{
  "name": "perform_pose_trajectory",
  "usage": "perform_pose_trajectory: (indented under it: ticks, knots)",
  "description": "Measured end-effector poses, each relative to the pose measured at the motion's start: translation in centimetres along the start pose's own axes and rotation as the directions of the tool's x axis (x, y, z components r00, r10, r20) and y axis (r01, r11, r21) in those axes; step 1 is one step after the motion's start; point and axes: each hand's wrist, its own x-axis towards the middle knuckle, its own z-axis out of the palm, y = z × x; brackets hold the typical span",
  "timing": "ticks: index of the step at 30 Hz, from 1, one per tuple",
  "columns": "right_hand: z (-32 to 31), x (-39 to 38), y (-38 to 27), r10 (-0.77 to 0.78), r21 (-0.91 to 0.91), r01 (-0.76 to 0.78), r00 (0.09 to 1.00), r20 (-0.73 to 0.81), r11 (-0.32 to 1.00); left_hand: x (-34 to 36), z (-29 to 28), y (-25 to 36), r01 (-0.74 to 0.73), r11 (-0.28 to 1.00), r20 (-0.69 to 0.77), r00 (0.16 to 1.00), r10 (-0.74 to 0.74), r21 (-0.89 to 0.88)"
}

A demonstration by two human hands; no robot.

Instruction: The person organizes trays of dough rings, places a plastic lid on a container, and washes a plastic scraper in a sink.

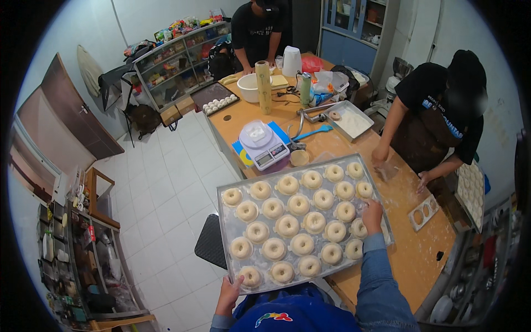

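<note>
My left hand (230,290) grips the lower left corner of a large metal tray (223,218), its fingers closed on the edge. My right hand (371,213) is closed on the tray's right side, its fingertips partly hidden. The tray holds several rows of pale dough rings (287,224) on small papers and is tilted over the near end of the wooden table. A black mat (207,240) shows beside its left edge, and a white digital scale (262,145) stands just beyond it.
Two co-workers (431,110) (254,27) work at the table (415,265), which holds a small tray (351,119), a roll (263,88), a bowl (247,86) and dough balls (217,104). Cluttered shelves (77,254) stand left of the tiled floor (157,188); another tray (470,193) is at right.
</note>
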Motion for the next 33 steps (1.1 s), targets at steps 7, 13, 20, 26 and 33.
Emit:
perform_pose_trajectory:
  ticks: [7,13,20,26,33]
  knots:
    - [-2.1,-6.1,-0.4,-0.047,0.062,0.048,0.998,-0.03,0.997,0.2,-0.9,-1.4,0.001,1.0,-0.022,1.0,-0.001,0.001]
    - [-1.1,-8.8,-0.9,-0.203,-0.001,0.204,0.974,-0.1,0.979,0.1,-0.3,-1.9,0.025,0.999,0.007,1.0,-0.025,-0.037]
    - [-1.6,-8.9,-1.9,-0.192,0.025,0.193,0.981,-0.041,0.981,0.1,1.1,-2.5,0.039,0.992,0.012,0.999,-0.038,-0.117]
    - [-0.8,-10.0,-1.1,-0.114,0.228,0.144,0.983,-0.141,0.963,-0.2,1.6,-3.1,-0.038,0.983,-0.034,0.999,0.032,-0.182]
    - [-1.6,-12.0,-1.7,-0.074,0.226,0.127,0.97,-0.23,0.966,-0.6,2.2,-1.9,-0.02,0.986,-0.013,1.0,0.018,-0.166]
